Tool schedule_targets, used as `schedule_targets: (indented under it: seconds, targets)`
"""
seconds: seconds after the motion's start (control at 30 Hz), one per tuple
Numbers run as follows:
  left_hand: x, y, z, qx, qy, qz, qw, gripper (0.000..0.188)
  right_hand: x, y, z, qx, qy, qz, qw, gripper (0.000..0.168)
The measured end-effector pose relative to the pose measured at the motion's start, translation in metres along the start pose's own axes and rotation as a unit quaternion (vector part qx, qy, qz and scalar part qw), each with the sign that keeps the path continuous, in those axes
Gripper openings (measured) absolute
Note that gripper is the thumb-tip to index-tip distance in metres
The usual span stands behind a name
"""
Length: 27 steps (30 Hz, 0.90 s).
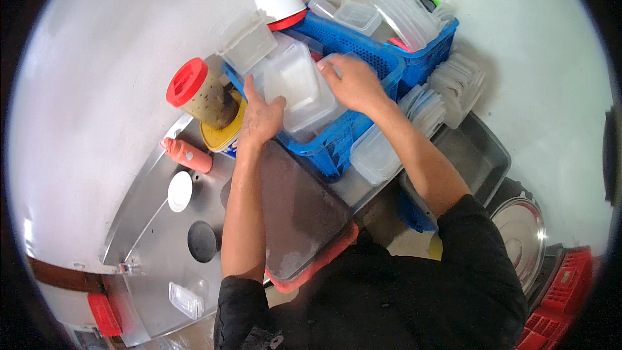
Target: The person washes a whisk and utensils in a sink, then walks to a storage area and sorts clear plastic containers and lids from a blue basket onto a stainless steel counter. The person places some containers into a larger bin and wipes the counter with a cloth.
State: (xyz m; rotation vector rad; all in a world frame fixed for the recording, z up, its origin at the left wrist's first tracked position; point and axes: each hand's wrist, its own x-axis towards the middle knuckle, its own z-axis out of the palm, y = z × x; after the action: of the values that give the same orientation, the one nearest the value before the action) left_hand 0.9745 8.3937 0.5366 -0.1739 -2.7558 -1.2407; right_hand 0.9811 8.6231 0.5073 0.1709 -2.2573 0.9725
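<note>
Clear plastic food containers (pixel 299 82) lie in the front blue plastic basket (pixel 320 148). My left hand (pixel 262 114) rests against the left side of a clear container, thumb and forefinger spread. My right hand (pixel 352 80), slightly blurred, is at the right edge of the same group, fingers bent; whether it grips a container is unclear. An empty-looking clear tub (pixel 248 43) sits at the basket's back left corner. Beside it stands a white tub (pixel 280 4) with a red rim. A second blue basket (pixel 432 56) behind holds more clear containers and lids.
Stacked clear lids (pixel 379 153) lie right of the basket, near a grey bin (pixel 478 155). To the left are a red-lidded jar (pixel 204 92), a yellow-lidded tub (pixel 218 133) and a pink bottle (pixel 187 154) on the steel counter (pixel 155 233). A dark tray (pixel 301 209) lies in front.
</note>
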Motion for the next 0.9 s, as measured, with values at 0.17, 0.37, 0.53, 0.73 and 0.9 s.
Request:
schedule_targets:
  seconds: [0.17, 0.37, 0.53, 0.73, 0.9]
  targets:
    - [-0.021, 0.016, 0.002, 0.104, -0.062, 0.039, 0.992, 0.073, 0.043, 0.060, -0.072, -0.318, 0.179, 0.005, 0.931, 0.081]
    - [-0.043, 0.014, 0.010, 0.122, -0.049, 0.136, 0.982, 0.060, 0.123, 0.183, -0.134, -0.329, 0.002, 0.100, 0.939, 0.098]
    - [-0.067, -0.002, -0.004, 0.015, -0.043, 0.107, 0.993, 0.048, 0.142, 0.186, -0.127, -0.242, -0.048, 0.109, 0.963, 0.089]
    - [-0.079, -0.020, -0.014, 0.005, 0.008, 0.189, 0.982, 0.035, 0.136, 0.135, -0.143, -0.259, 0.033, 0.058, 0.964, 0.083]
    - [-0.108, -0.046, -0.019, -0.064, 0.048, 0.185, 0.979, 0.026, 0.109, 0.041, -0.094, -0.194, 0.054, -0.173, 0.964, 0.079]
